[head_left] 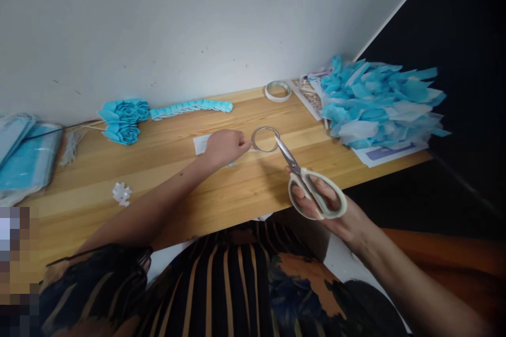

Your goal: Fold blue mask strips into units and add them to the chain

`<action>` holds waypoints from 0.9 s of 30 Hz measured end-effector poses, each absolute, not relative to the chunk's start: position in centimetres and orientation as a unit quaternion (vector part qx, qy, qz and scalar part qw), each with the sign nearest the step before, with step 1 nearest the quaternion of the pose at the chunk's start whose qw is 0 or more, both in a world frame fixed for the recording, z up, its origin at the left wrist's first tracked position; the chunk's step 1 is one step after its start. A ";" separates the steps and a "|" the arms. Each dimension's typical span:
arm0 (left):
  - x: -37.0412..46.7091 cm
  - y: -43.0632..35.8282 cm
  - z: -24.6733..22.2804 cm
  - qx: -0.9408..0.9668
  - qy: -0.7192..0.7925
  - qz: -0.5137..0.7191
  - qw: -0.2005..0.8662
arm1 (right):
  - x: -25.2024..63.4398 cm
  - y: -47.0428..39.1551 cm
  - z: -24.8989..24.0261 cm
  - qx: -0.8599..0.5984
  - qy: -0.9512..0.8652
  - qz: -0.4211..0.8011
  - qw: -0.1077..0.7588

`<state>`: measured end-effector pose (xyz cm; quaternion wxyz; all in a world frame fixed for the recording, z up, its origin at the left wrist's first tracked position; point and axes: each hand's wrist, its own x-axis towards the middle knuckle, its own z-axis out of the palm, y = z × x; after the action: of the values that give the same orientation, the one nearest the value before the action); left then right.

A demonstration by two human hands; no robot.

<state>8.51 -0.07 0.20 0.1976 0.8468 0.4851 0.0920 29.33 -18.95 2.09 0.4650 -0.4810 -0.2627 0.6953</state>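
My left hand [226,147] is closed over the middle of the wooden table [169,179], on a small white and blue piece [201,144]. What its fingers hold is hidden. In my right hand [316,195] are scissors [294,166] with cream handles; fingers pass through the loops and the blades look closed, pointing up and left. Beside the blade tips lies a thin ring [253,139], perhaps a narrow tape roll, just right of my left fingertips. A wider white tape roll [278,97] rests farther back.
Blue folded flowers [125,120] and a pleated blue strip [192,109] lie near the wall. Blue packets [29,155] sit at the far left, a white cluster [122,194] at front left. A big heap of blue and white pieces [379,105] covers the right end.
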 end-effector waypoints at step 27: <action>5.5 -2.0 2.5 0.690 0.490 0.212 0.489 | 23.9 -17.2 0.3 -0.390 -0.169 0.781 0.457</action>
<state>5.52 -2.03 2.49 0.4887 0.6896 0.4904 0.2124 23.92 -17.18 0.28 0.4570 -0.3904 -0.1686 0.7812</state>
